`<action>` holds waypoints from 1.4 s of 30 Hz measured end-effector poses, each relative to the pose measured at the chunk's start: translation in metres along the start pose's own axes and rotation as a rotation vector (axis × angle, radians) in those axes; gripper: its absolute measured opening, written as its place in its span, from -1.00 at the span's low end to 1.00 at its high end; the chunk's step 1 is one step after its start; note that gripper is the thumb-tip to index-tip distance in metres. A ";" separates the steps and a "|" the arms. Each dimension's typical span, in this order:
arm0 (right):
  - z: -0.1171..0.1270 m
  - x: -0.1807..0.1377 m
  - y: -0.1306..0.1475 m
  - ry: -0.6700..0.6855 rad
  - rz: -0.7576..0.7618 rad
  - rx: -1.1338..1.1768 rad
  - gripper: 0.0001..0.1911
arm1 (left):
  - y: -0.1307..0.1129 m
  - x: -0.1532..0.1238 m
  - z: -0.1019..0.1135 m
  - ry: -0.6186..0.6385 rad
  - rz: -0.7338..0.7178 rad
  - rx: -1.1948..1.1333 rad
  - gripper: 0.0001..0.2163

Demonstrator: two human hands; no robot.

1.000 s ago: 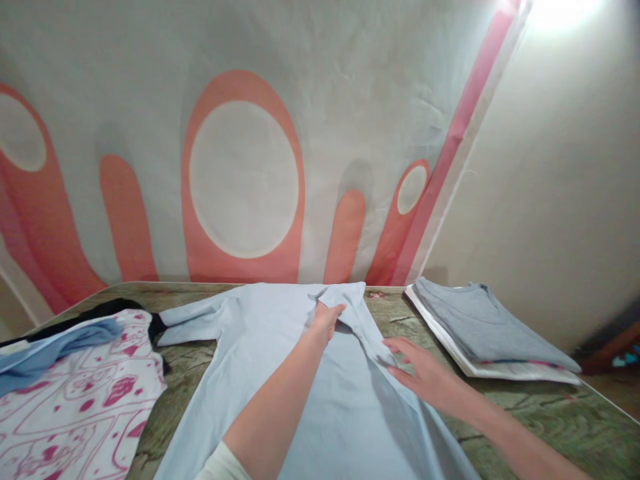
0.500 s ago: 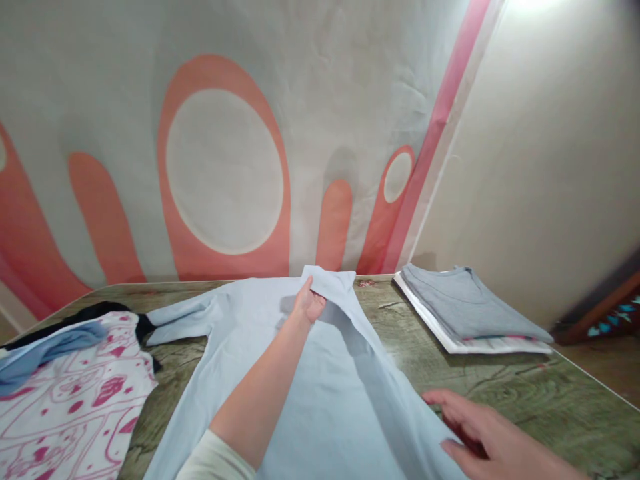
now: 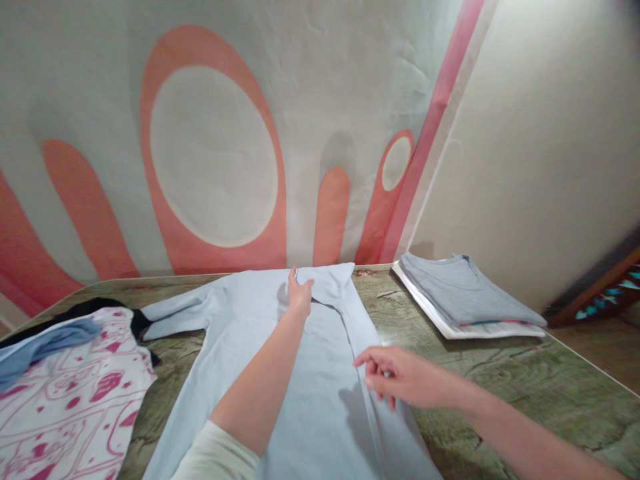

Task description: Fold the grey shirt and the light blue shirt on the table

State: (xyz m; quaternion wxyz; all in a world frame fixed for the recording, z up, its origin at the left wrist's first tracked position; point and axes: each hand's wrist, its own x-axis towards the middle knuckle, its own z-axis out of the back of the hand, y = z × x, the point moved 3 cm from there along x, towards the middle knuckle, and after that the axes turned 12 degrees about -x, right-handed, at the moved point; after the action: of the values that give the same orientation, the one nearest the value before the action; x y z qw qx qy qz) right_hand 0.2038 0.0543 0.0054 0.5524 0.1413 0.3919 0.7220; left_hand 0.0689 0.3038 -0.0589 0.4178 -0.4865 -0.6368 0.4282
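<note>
A pale blue long-sleeved shirt (image 3: 250,347) lies spread on the green-brown wooden table (image 3: 500,380), its right side folded over toward the middle. My left hand (image 3: 300,295) reaches far forward and pinches the folded cloth near the collar. My right hand (image 3: 395,377) hovers over the long fold line at the shirt's right edge, fingers curled downward in a loose pinch; I cannot make out whether cloth is between them. The shirt's left sleeve (image 3: 173,313) stretches out flat to the left.
A stack of folded clothes, grey on top (image 3: 465,300), sits at the back right of the table. A white and pink patterned garment (image 3: 75,400) with blue (image 3: 40,343) and black cloth lies at the left. A wall with orange shapes stands right behind the table.
My right hand moved from the near right edge of the shirt up and left to the fold line. The folded right side now lies flatter. My left hand stayed at the collar.
</note>
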 end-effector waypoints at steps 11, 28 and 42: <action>0.018 0.102 -0.032 -0.581 0.038 -0.760 -0.46 | -0.008 0.006 0.008 0.033 -0.138 0.058 -0.77; -0.005 0.076 -0.036 -0.325 0.085 -0.754 -0.34 | -0.039 -0.018 0.013 -0.075 -0.309 0.725 -0.70; -0.008 0.027 0.003 -0.418 0.052 -0.681 -0.65 | -0.029 -0.019 0.012 0.084 -0.259 0.996 -0.66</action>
State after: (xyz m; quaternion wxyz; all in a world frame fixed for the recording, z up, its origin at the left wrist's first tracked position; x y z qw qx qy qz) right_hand 0.1875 0.0748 -0.0042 0.6171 0.1037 0.0055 0.7800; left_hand 0.0529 0.2789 -0.0374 0.6736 -0.1629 -0.3933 0.6042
